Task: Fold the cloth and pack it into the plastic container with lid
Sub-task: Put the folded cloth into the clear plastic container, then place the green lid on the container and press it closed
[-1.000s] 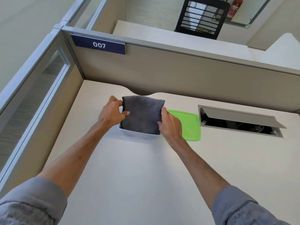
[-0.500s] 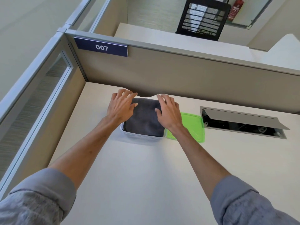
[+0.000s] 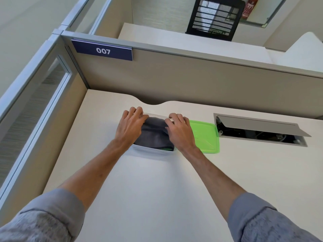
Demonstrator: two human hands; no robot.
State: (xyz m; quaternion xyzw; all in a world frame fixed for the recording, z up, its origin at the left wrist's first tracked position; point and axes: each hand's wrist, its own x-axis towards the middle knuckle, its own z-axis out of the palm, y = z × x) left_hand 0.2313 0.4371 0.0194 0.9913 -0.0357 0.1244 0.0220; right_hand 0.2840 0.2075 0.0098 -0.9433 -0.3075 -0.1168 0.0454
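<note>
Grey folded cloth now sits pushed down inside the clear plastic container, both the left hand and the right hand spread flat and pressing it, so only the green lid beside the right hand remains.

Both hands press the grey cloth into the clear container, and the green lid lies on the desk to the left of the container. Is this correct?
Not quite. In the head view both hands, left hand and right hand, press the grey cloth into the clear container, but the green lid lies on the desk to its right, not left.

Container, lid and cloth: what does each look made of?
Container: clear, glossy plastic, seemingly; the cloth shows through its wall. Lid: translucent green plastic, smooth with a moulded rim. Cloth: soft, matte grey fabric, likely microfibre, creasing under both hands.
</note>
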